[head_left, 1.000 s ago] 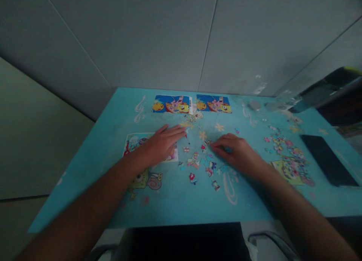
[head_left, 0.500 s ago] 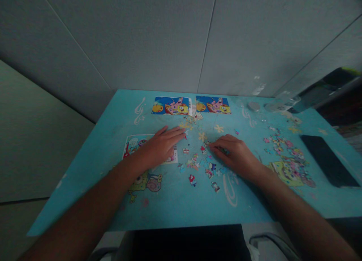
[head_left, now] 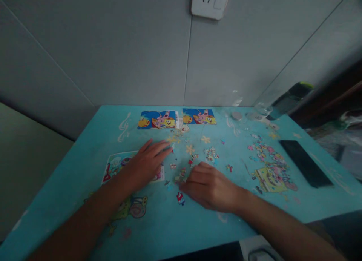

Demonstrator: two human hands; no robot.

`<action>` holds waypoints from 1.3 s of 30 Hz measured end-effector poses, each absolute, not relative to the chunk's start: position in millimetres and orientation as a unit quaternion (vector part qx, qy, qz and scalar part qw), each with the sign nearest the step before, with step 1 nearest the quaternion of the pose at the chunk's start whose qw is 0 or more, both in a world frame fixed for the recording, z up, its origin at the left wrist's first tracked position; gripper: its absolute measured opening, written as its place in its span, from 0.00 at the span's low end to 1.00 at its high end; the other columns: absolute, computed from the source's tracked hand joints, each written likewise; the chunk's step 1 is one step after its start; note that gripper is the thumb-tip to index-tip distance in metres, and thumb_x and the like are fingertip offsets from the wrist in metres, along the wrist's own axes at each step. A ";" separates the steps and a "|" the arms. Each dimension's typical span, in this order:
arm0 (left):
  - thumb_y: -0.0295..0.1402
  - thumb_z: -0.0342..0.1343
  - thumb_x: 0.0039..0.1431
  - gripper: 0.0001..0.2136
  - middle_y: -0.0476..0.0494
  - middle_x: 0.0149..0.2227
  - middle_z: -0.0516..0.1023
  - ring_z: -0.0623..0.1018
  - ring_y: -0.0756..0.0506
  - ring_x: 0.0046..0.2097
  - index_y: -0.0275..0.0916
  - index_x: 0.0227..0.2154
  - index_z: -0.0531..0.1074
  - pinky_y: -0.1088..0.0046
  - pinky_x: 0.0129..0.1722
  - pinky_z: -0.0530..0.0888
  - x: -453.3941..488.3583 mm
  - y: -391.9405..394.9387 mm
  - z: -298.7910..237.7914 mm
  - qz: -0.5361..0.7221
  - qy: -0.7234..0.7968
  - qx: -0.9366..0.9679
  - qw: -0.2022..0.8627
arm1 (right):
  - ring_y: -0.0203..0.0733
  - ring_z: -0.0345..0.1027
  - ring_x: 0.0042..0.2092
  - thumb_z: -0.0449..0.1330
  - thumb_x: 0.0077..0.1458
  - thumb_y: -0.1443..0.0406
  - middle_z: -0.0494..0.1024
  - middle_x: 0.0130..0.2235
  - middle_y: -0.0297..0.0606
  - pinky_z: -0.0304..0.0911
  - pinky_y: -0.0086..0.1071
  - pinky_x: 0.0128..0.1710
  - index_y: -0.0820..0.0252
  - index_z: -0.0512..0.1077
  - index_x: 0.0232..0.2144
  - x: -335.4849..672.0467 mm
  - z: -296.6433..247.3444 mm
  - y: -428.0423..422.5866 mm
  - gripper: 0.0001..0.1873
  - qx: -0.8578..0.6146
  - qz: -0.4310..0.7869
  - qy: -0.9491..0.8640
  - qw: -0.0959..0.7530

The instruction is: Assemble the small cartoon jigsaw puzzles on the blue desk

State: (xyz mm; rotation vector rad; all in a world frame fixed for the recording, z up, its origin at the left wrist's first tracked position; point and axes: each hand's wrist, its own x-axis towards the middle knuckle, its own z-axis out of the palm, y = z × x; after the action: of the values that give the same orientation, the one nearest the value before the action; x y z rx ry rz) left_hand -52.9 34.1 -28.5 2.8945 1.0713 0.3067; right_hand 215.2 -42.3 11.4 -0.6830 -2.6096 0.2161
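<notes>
My left hand [head_left: 151, 159] lies over the right part of a picture card [head_left: 114, 163], its fingers stretched toward the loose jigsaw pieces. Curled inward, my right hand [head_left: 207, 183] is low over the pieces in the middle of the table. Its fingertips close on a blurred jigsaw piece [head_left: 181, 175]. Just below those fingertips sits a red and blue jigsaw piece [head_left: 180, 198]. A small cluster of jigsaw pieces [head_left: 210, 154] lies beyond the right hand, and a single piece [head_left: 229, 168] is to its right. The right hand hides part of the pile.
Two blue cartoon cards [head_left: 158, 120] [head_left: 199, 117] lie at the back by the wall. On the right are a black phone-like slab [head_left: 305, 163], a clear bottle [head_left: 261, 112] and a round lid [head_left: 236, 116]. The tabletop [head_left: 181, 231] bears printed cartoons; a socket [head_left: 209, 2] is above.
My right hand has moved nearer and to the left, over the pieces. More pieces show beyond it. The left hand stays by the card. The view has shifted, bringing the socket in.
</notes>
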 end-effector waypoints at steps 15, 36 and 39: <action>0.21 0.45 0.58 0.33 0.43 0.69 0.60 0.58 0.43 0.71 0.41 0.67 0.57 0.55 0.70 0.51 -52.6 36.0 -27.9 0.099 0.348 0.931 0.040 | 0.38 0.65 0.32 0.61 0.64 0.67 0.74 0.27 0.31 0.56 0.37 0.34 0.59 0.77 0.40 211.4 12.8 -52.5 0.05 -0.183 0.023 -0.953 0.241; 0.21 0.45 0.57 0.34 0.42 0.70 0.58 0.58 0.42 0.71 0.41 0.68 0.56 0.54 0.71 0.49 -50.4 34.4 -25.4 0.093 0.354 0.931 0.015 | 0.34 0.57 0.23 0.62 0.60 0.66 0.65 0.19 0.27 0.53 0.36 0.24 0.56 0.77 0.28 193.3 13.2 -68.2 0.07 -0.044 -0.043 -0.946 0.317; 0.21 0.46 0.57 0.33 0.40 0.70 0.59 0.58 0.41 0.70 0.39 0.67 0.57 0.52 0.70 0.51 -49.6 33.4 -22.7 0.086 0.355 0.931 0.008 | 0.33 0.56 0.23 0.61 0.60 0.66 0.64 0.18 0.26 0.54 0.36 0.23 0.57 0.77 0.27 190.9 13.6 -70.5 0.09 -0.038 -0.034 -0.942 0.331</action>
State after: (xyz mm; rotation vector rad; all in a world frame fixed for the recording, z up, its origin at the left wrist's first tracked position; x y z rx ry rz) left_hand -49.6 33.4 -22.7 2.9096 1.1110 0.2680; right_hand 190.9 -70.5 13.6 -0.0981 -2.4632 -0.0902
